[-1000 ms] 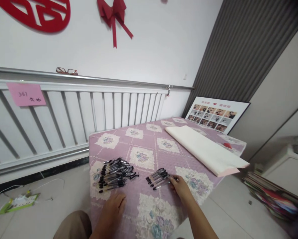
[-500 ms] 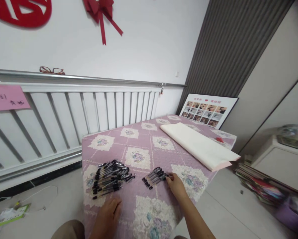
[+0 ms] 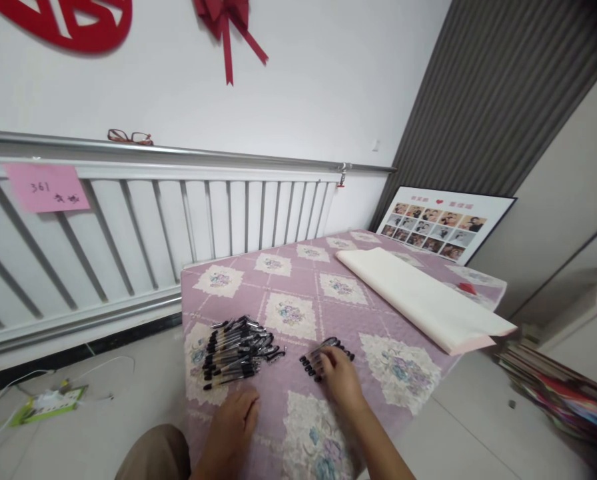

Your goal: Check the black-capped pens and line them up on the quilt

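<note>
A heap of black-capped clear pens lies on the near left of the table. To its right is a smaller group of similar pens, laid side by side. My right hand is over this smaller group, fingers bent and slightly apart, covering part of it; I see no pen lifted in it. My left hand rests on the tablecloth just below the heap, its fingers curled in, with nothing showing in them.
A purple floral cloth covers the table. A folded cream sheet lies on the right side, with a photo board behind it. The radiator borders the far left edge. Papers are stacked at right.
My right hand has moved left from the right end of the small pen group to over its middle. My left hand stays by the heap. The view has shifted slightly.
</note>
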The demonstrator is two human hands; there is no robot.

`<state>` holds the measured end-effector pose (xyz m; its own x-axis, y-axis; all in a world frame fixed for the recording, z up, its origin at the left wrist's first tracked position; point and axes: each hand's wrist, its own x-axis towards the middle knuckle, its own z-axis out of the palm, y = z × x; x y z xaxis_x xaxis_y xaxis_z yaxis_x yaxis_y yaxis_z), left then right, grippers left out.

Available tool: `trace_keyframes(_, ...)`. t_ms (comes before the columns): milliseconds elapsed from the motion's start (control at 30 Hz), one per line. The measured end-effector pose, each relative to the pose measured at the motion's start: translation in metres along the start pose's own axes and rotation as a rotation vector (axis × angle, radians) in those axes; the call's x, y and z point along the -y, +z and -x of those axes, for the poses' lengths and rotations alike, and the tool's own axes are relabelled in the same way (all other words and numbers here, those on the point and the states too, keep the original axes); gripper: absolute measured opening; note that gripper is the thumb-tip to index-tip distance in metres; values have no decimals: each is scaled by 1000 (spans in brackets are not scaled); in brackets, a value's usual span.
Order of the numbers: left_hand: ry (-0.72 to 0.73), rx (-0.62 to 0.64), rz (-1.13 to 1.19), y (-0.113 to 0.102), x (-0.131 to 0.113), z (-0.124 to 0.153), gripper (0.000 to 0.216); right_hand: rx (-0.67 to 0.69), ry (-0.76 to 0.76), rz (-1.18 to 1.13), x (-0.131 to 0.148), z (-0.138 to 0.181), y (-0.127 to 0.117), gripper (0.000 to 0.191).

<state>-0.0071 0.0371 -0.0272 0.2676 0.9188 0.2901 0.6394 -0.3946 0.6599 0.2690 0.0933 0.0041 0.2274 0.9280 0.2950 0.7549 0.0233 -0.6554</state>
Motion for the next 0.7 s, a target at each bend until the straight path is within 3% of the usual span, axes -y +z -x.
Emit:
trace_keyframes(133,-18,-107,-84,-1,0,-1,29,154,-196,30,48,2,34,21)
trace_keyframes(267,-149,-178,-263,-4,-5,-4,31,208,-255,98,74,2,54,23)
trace_keyframes(433,-253,-149,-351,-4,-14,-8,42,207,-238,188,78,13,61,22)
trace_keyframes(700,-285,-113,-382,-4,-16,-8,43,184,-366,277,69,36,57,21)
